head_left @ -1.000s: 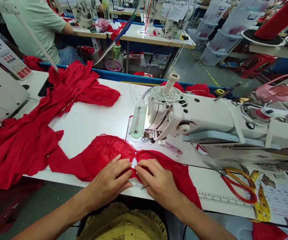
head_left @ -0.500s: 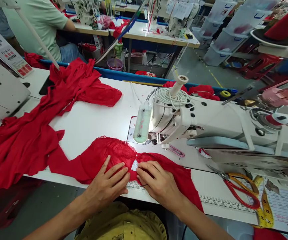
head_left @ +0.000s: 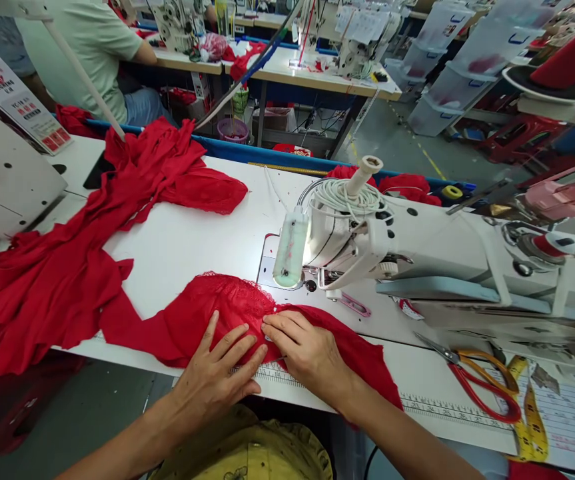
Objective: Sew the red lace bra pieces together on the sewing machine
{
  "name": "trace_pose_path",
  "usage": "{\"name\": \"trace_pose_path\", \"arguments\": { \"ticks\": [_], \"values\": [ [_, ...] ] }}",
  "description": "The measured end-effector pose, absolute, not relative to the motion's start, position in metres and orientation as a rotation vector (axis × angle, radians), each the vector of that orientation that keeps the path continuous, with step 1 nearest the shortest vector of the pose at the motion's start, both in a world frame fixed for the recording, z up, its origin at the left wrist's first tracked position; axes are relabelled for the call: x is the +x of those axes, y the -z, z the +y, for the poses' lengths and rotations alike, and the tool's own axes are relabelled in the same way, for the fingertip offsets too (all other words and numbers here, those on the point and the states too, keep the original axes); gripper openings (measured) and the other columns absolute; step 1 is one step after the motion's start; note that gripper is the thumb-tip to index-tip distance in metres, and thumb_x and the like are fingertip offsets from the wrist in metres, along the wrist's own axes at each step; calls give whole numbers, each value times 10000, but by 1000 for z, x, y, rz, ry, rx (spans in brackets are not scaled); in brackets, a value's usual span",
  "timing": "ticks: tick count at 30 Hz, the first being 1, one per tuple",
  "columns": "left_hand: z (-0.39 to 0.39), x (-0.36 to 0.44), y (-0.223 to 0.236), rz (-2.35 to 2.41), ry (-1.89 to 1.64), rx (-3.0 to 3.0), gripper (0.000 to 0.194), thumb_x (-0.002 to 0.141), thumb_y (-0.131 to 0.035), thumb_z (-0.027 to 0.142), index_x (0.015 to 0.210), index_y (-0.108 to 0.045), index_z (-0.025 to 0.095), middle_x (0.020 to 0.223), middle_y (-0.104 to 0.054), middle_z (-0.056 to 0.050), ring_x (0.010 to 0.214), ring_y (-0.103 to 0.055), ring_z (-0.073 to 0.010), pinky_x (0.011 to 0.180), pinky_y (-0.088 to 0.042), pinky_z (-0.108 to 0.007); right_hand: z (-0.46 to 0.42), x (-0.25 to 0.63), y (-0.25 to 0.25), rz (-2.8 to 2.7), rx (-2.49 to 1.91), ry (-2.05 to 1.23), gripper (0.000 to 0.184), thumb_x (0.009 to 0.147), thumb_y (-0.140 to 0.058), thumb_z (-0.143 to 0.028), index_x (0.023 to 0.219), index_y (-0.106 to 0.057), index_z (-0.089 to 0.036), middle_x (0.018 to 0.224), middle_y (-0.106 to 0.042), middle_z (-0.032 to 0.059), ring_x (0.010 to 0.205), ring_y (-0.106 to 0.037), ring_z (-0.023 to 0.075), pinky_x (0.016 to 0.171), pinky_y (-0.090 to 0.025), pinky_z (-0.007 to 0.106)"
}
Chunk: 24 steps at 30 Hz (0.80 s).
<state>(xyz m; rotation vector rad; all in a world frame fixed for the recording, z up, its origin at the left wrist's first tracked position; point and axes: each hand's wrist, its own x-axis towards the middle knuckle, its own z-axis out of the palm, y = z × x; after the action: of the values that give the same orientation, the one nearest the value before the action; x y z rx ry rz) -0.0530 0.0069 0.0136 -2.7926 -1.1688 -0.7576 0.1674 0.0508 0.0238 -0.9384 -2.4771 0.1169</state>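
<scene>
A red lace garment piece lies along the front edge of the sewing table. My left hand rests on its lace part with fingers spread and pressing flat. Just to the right, my right hand has its fingers closed together on the cloth near the middle join; its thumb is hidden beneath. A thin dark item shows under that hand, too small to name. Behind both hands stands the sewing machine, its needle area just beyond the garment and partly hidden by a pale green lamp.
A heap of red fabric spreads over the left side. At right lie scissors, a yellow tape measure and a written sheet. A printed ruler strip runs along the front edge. A co-worker sits beyond.
My right hand has moved slightly left over the middle join, covering most of the small whitish triangle seen between the fabric parts. My left hand stays nearly in place.
</scene>
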Motion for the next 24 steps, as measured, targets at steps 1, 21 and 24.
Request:
{"name": "trace_pose_path", "arguments": {
  "ticks": [1, 21, 24],
  "values": [
    [5, -53, -13, -1163, 764, -2783, 340, 986, -582, 378, 1231, -670, 159, 1175, -722, -83, 1246, -584, -263, 1249, -99, -609, 51, 167, -22, -2465, -935, -95, 359, 912, -486, -15, 1154, -707, -161, 1145, -731, 87, 1074, -633, 196, 716, -576, 242],
    [0, -45, -17, -1188, 778, -2754, 270, 977, -591, 266, 1201, -683, 147, 1083, -747, -55, 1095, -654, -235, 1249, -56, -623, 56, 180, -35, -2485, -996, -475, 324, 954, -648, -357, 1243, -670, -212, 1276, -697, 54, 1175, -614, 207, 904, -597, 324],
    [0, -46, -16, -1198, 772, -2759, 284, 977, -590, 269, 1227, -671, 162, 1088, -744, -59, 1100, -652, -234, 1242, -64, -641, 57, 180, -35, -2485, -1005, -465, 324, 949, -655, -360, 1241, -671, -220, 1273, -697, 60, 1173, -619, 206, 898, -599, 323]
  ]
}}
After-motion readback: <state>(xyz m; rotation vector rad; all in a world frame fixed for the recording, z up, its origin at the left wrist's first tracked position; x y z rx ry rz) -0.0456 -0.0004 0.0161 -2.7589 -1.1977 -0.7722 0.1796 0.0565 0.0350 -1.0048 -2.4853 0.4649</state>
